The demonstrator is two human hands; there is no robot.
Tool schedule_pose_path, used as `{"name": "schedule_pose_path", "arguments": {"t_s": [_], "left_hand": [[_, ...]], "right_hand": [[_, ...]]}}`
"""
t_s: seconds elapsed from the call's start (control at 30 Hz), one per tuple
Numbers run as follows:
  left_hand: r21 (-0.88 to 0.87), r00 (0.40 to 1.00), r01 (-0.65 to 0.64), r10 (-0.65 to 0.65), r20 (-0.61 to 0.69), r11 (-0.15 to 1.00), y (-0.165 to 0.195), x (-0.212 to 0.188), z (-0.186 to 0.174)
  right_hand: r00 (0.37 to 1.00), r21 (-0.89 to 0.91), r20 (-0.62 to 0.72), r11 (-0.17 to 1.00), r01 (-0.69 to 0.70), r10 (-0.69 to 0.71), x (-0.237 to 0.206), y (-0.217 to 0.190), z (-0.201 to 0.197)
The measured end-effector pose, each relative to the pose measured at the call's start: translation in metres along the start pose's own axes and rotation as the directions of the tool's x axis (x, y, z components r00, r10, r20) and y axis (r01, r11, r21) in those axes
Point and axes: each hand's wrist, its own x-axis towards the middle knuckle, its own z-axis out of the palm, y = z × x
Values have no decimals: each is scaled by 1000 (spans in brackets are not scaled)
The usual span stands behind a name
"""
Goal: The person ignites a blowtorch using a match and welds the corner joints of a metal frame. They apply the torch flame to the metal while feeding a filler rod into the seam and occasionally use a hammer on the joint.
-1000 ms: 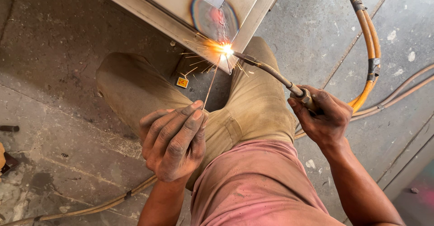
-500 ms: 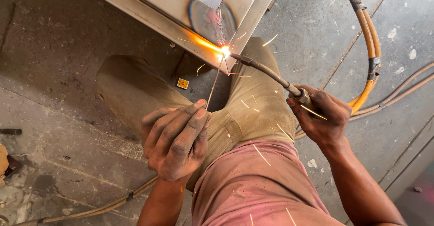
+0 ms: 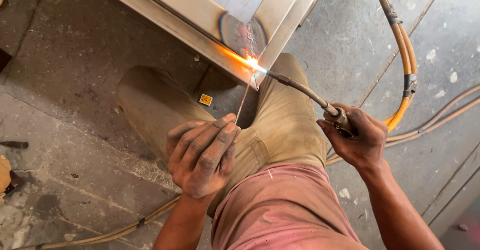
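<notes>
At the metal frame's corner, flame plays on a discoloured, unfinished joint; right hand fingers clench the torch, left hand fingers pinch the filler rod

A stained grey concrete floor carries the metal frame, orange hoses and a small yellow packet.

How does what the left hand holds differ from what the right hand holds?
The left hand pinches a thin bare metal rod between its fingers; the right hand grips a thicker metal torch with a bent neck. The rod has no line attached, while the torch trails orange hoses. Only the torch bears a flame. Both point at the heated corner of the metal frame.
</notes>
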Motion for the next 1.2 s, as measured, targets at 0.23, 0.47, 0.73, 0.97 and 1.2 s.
{"name": "schedule_pose_path", "arguments": {"t_s": [0.23, 0.47, 0.73, 0.97, 1.2], "left_hand": [[11, 1000, -6, 6, 5, 1000, 4, 6, 0], [-4, 1000, -16, 16, -1, 1000, 3, 9, 2], [2, 1000, -8, 8, 13, 1000, 4, 8, 1], [1, 1000, -3, 3, 31, 1000, 5, 7, -3], [11, 1000, -9, 9, 30, 1000, 3, 7, -2]], "right_hand": [[1000, -4, 5, 1000, 12, -12, 7, -1, -1], [1000, 7, 18, 1000, 9, -9, 9, -4, 1], [1000, -8, 24, 1000, 1, -1, 11, -5, 2], [1000, 2, 19, 1000, -5, 5, 8, -3, 2], [1000, -13, 29, 1000, -2, 2, 7, -1, 4]]}}
